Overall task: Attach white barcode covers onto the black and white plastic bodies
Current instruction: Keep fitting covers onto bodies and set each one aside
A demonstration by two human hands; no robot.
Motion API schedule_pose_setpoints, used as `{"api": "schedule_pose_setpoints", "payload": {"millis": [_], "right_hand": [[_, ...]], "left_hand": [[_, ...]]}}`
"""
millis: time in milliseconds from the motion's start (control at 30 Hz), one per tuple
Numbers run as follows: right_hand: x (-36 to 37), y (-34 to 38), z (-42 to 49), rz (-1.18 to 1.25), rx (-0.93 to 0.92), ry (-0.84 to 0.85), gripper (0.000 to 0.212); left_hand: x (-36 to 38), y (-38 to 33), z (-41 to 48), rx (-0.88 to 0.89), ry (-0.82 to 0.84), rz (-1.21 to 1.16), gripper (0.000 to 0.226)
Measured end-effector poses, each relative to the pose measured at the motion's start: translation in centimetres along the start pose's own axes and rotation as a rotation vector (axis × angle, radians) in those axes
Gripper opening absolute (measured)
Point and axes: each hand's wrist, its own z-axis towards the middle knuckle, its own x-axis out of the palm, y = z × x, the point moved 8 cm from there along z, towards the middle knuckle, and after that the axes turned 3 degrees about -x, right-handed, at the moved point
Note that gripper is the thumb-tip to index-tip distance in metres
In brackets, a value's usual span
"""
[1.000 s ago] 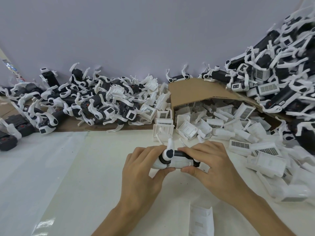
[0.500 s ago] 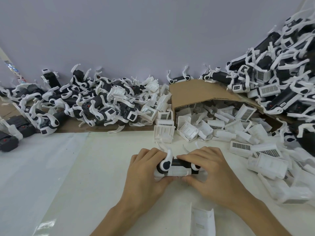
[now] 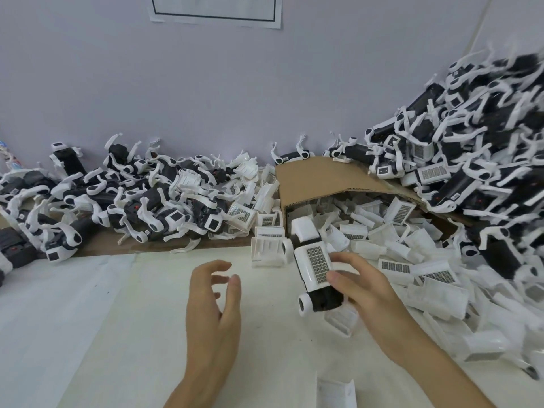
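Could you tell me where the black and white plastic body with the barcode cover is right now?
The black and white plastic body is held in the right hand, right of centre, just before the open cardboard box.

Brown cardboard flap (image 3: 318, 179) against lilac wall (image 3: 206, 83); framed paper sheet (image 3: 215, 8) above.

No legible text (barcodes seemingly blurred)
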Motion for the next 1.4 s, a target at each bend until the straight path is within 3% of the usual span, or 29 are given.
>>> {"api": "schedule_pose_setpoints", "payload": {"millis": [67,200,267,333,400,467,500,567,633,700,800,900,933,1000,1133,1267,1400], "right_hand": [[-0.5,-0.8,0.2,0.143,0.120,-0.034,0.043],[-0.7,0.1,0.8,0.272,0.264,-0.024,0.025],[-3.2,2.3,2.4,0.304,0.295,-0.109,0.031],[-6.7,8.3,5.1,0.229,0.220,-0.219,0.039],[-11.1,16.2,8.0,0.354,0.026,-0.387,0.029],[-16.2,22.7,9.9,0.383,-0.161,-0.600,0.045],[-18.3,24.7,9.7,0.252,-0.209,-0.742,0.053],[-19.5,26.0,9.4,-0.061,-0.259,-0.902,0.047],[-16.9,22.9,8.6,-0.313,-0.274,-0.799,0.022],[-12.1,16.1,7.4,-0.429,-0.207,-0.558,0.007],[-4.2,5.8,3.2,-0.539,-0.183,-0.208,0.026],[0.4,-1.9,1.3,-0.944,-0.121,0.029,0.063],[0.5,-3.2,1.1,-1.093,-0.099,0.043,0.072],[0.1,-3.6,1.0,-1.151,-0.069,-0.008,0.069],[-0.4,-3.1,0.5,-0.989,-0.103,-0.036,0.035],[-1.1,-1.8,-0.1,-0.687,-0.170,-0.191,0.017],[-1.7,-0.6,-0.6,-0.430,-0.190,-0.259,0.029]], "left_hand": [[0.0,-0.4,-0.1,0.008,-0.002,-0.003,0.020],[0.1,-0.4,0.1,0.010,0.010,-0.024,0.022],[0.2,-0.2,0.2,0.013,0.016,-0.022,0.021],[0.3,-0.2,0.4,0.023,0.008,-0.025,0.023],[0.4,-0.2,0.6,0.018,0.007,-0.029,0.025],[0.7,0.2,0.6,-0.007,0.027,-0.052,0.021],[0.9,0.3,0.7,-0.014,0.036,-0.064,0.018],[0.9,0.5,1.1,-0.023,0.046,-0.074,0.013],[1.1,0.9,1.2,-0.043,0.053,-0.068,0.019],[1.2,1.2,1.3,-0.070,0.058,-0.070,0.021],[1.0,1.9,1.4,-0.119,0.043,-0.101,0.017],[0.9,2.5,1.3,-0.172,0.042,-0.145,0.018],[0.7,2.7,1.3,-0.186,0.042,-0.167,0.022],[0.1,3.0,1.8,-0.221,0.036,-0.229,0.032],[-1.8,4.2,3.1,-0.267,-0.004,-0.315,0.049],[-3.8,5.7,4.7,-0.339,-0.050,-0.450,0.062],[-4.7,7.5,5.6,-0.500,-0.052,-0.717,0.055]]}}
